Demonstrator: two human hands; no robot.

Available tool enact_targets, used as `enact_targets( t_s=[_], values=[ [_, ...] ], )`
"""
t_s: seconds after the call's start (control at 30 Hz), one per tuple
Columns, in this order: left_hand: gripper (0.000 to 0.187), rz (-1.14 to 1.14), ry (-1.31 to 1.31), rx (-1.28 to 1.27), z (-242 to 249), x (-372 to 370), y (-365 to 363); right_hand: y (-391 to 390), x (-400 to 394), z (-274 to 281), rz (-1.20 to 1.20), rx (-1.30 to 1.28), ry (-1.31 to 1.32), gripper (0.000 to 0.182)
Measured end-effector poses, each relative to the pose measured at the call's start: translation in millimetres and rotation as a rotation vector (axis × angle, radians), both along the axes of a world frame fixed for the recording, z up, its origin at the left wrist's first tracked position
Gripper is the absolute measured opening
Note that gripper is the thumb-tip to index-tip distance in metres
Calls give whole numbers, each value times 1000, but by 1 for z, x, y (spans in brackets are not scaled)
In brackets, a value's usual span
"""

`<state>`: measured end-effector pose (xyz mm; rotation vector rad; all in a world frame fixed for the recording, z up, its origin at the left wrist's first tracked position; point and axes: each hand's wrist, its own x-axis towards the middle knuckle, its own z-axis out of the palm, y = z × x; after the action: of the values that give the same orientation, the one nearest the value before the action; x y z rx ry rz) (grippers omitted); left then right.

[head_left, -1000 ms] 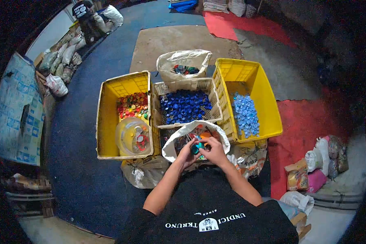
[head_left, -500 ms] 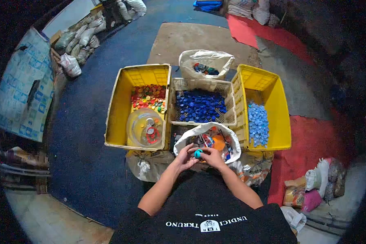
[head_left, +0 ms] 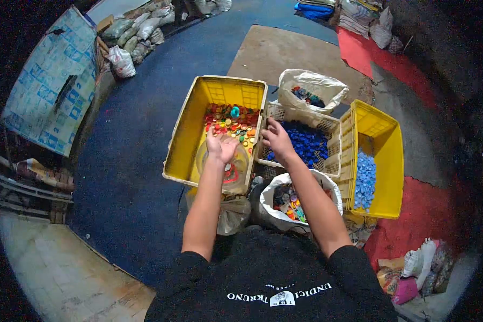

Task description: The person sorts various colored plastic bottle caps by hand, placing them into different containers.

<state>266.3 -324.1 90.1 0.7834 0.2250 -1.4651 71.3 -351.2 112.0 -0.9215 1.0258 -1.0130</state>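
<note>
My left hand [head_left: 221,146] is open, palm up with fingers spread, over the left yellow bin [head_left: 187,131]. Beyond its fingertips a teal cap [head_left: 235,111] shows against red and yellow bottle caps [head_left: 220,122] in that bin. A round clear plastic container [head_left: 242,173] stands in the bin's near part, partly hidden by my left forearm. My right hand [head_left: 278,138] holds nothing, its fingers loosely bent and apart, by the bin's right rim. It overlaps the white crate [head_left: 335,147] of dark blue caps [head_left: 308,142].
Close to my body sits a white sack [head_left: 266,203] of mixed caps and plastic bits, under my right forearm. Another white sack [head_left: 334,92] stands behind the crate. On the right, a yellow bin [head_left: 387,161] holds light blue caps [head_left: 365,182]. Filled bags [head_left: 145,29] line the far left wall.
Both hands have moved from over the near sack to the left bin and crate. The teal cap has left my hands and shows in the left bin. The view has shifted left.
</note>
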Motion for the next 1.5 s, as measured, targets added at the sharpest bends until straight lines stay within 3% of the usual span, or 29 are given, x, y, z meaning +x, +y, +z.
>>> enact_targets(
  t_s=[0.03, 0.13, 0.17, 0.2, 0.27, 0.3, 0.33, 0.37, 0.47, 0.5, 0.6, 0.63, 0.7, 0.77, 0.83, 0.9, 1.0, 1.1, 1.2, 1.23, 1.27, 1.33, 1.43, 1.5],
  values=[
    [87, 3, 2, 2, -10, 0, 8, 8, -8, -13, 61, -26, 73, 56],
    [60, -132, -324, -63, -50, -20, 74, 54, -59, -68, 215, 69, 161, 50],
    [47, -229, -416, -39, -56, -29, 95, 82, -77, -84, 133, 122, 171, 46],
    [47, -269, -407, -26, -64, -35, 112, 107, -94, -96, 44, 183, 182, 43],
    [35, -590, -860, 23, -87, -58, 156, 169, -141, -120, 64, 93, 785, 37],
    [35, -629, -849, 23, -91, -67, 161, 186, -154, -127, 138, -55, 869, 34],
    [33, -678, -977, -13, -95, -77, 161, 197, -163, -134, 279, 65, 872, 35],
    [31, -715, -1107, -54, -99, -86, 158, 207, -163, -143, 357, 6, 887, 36],
    [59, -786, -1325, -66, -100, -115, 144, 226, -153, -142, 486, -22, 952, 38],
    [78, -865, -1427, -26, -107, -122, 139, 224, -146, -132, 534, -14, 1006, 40],
    [88, -1033, -1755, 2, -102, -131, 132, 224, -138, -115, 621, 67, 940, 47],
    [88, -1046, -1754, 0, -113, -126, 131, 225, -139, -122, 665, 148, 957, 48],
    [76, -1339, -1566, -57, -127, -115, 125, 222, -140, -136, 732, 146, 937, 48],
    [69, -1329, -1559, -100, -129, -111, 132, 215, -146, -144, 886, 152, 882, 48],
    [52, -1319, -1527, -86, -97, -112, 137, 199, -146, -146, 922, 149, 904, 48],
    [51, -1315, -1531, -60, -89, -112, 139, 180, -141, -152, 964, 141, 928, 47],
    [49, -1286, -1542, -37, -102, -108, 144, 157, -114, -190, 491, -95, 1240, 37],
    [50, -1281, -1484, -3, -107, -107, 143, 153, -90, -263, 470, -188, 1459, 34],
    [48, -1217, -1522, -32, -104, -108, 142, 158, -88, -299, 452, -141, 1558, 36],
    [47, -1227, -1519, -14, -100, -109, 138, 163, -85, -273, 68, 0, 1339, 29],
    [46, -1238, -1514, 6, -98, -110, 137, 161, -94, -259, 507, -158, 1633, 22],
    [45, -1211, -1539, -6, -97, -110, 137, 166, -111, -189, 444, 13, 1405, 26],
    [45, -1249, -1542, -14, -91, -110, 134, 185, -149, -171, 533, 52, 1517, 24],
    [45, -1242, -1547, -45, -98, -107, 137, 202, -166, -141, 631, -56, 1625, 27]
  ],
)
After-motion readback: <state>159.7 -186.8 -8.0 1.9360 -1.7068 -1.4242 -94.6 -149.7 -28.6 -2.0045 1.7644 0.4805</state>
